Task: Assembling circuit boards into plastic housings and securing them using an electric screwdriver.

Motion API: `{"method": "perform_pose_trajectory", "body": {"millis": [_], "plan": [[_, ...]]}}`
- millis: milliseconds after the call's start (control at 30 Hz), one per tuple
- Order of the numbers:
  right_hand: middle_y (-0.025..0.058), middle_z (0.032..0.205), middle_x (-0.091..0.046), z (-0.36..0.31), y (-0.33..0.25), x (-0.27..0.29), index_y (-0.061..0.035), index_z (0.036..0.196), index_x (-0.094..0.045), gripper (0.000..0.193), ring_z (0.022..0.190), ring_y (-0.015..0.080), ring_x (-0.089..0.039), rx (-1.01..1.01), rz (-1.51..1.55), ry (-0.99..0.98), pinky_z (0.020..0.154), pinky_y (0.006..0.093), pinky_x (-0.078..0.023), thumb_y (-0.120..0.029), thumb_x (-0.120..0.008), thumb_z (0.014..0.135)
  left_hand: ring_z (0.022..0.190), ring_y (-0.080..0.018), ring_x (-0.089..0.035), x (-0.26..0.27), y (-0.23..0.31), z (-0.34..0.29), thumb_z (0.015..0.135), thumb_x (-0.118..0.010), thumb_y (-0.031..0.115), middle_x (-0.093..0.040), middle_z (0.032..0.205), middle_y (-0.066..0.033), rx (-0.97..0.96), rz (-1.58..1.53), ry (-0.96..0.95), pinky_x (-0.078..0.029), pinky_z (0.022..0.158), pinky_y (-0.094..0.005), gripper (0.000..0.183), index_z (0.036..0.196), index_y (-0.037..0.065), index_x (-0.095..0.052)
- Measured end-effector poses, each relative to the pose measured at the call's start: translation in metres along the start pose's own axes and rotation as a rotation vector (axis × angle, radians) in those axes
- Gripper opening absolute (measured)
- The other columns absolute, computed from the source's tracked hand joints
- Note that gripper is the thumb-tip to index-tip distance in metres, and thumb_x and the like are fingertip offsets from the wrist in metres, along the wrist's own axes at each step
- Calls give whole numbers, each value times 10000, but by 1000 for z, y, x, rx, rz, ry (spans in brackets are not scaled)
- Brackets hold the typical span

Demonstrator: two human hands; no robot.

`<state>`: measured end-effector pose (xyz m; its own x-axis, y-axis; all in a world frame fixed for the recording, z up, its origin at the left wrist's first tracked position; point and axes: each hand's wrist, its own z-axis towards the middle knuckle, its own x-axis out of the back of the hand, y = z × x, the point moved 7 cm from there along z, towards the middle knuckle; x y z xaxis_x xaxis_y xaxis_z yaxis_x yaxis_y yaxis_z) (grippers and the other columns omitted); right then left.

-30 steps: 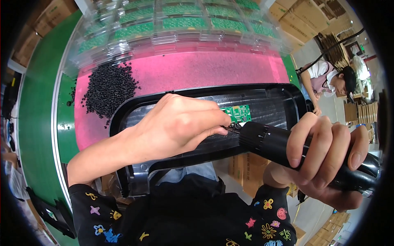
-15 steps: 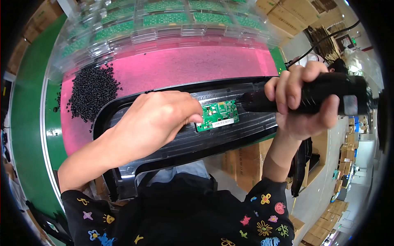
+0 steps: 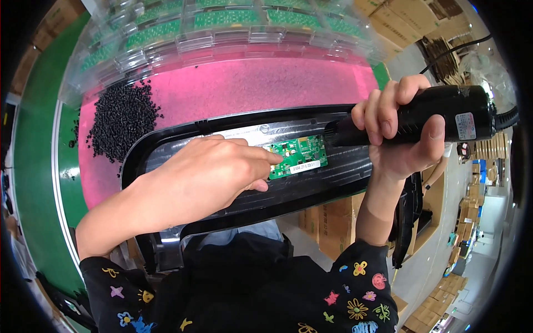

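The left hand (image 3: 216, 166) is partly hiding the circuit board (image 3: 297, 157); clear trays (image 3: 266, 36) are extending beyond the top edge.

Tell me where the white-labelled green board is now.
Just right of centre in the head view, the board lies in the black shell, left hand at its left end, black tool at its right.

The person's black short-sleeved shirt (image 3: 239, 286) fills six o'clock, with pale blue trousers (image 3: 258, 230) at its twelve o'clock edge. Toward eight o'clock, the left sleeve (image 3: 129, 282) bears a yellow bow (image 3: 110, 272), a lilac flower (image 3: 116, 291) and a blue blot (image 3: 143, 322). Near five o'clock, the right sleeve (image 3: 371, 255) shows a yellow flower (image 3: 360, 268), a red apple (image 3: 378, 281) and a reddish star (image 3: 331, 298).
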<state>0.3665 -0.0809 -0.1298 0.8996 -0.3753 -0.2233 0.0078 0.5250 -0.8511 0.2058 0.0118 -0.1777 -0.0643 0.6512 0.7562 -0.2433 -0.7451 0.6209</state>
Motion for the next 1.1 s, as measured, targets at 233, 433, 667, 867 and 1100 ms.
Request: {"method": "perform_pose_trajectory", "body": {"millis": [233,433,667,867,1100], "plan": [[-5,604,-438,6,9,-7,-65,989,-476,421,459,101,-377,-51,-136,-19,521,281,-353,-452,-580,859,817,-311,-672,-1,-4,-3,783,-677,77,-665,1138,-126,47,-21,-68,-534,683,-406,123,778,-37,-632],[3,615,-456,0,-2,-8,-60,1016,-482,451,462,109,-396,-8,-101,-2,532,301,-379,-473,-577,862,926,-275,-643,-5,-4,-2,810,-671,124,-663,1144,-112,-1,-44,-33,-538,731,-382,163,828,-38,-652],[-3,607,-451,-2,-13,-5,-66,1007,-487,486,452,104,-386,35,-95,58,527,300,-376,-517,-580,853,994,-275,-614,-2,-1,-2,816,-669,142,-666,1114,-119,-83,-26,37,-536,794,-378,184,841,-40,-654],[-16,616,-456,-3,-19,-4,-91,1018,-504,469,464,96,-387,60,-72,64,530,287,-349,-525,-578,855,983,-279,-618,-2,-2,-2,805,-677,123,-663,1118,-127,-89,-35,45,-535,795,-381,169,839,-41,-652],[-8,713,-523,-18,-47,-22,-120,1092,-472,442,556,123,-522,155,362,-34,601,336,-434,-521,-510,908,833,-297,-630,18,10,4,812,-690,136,-663,913,-115,-80,-99,178,-522,695,-370,168,861,-11,-625]]}}
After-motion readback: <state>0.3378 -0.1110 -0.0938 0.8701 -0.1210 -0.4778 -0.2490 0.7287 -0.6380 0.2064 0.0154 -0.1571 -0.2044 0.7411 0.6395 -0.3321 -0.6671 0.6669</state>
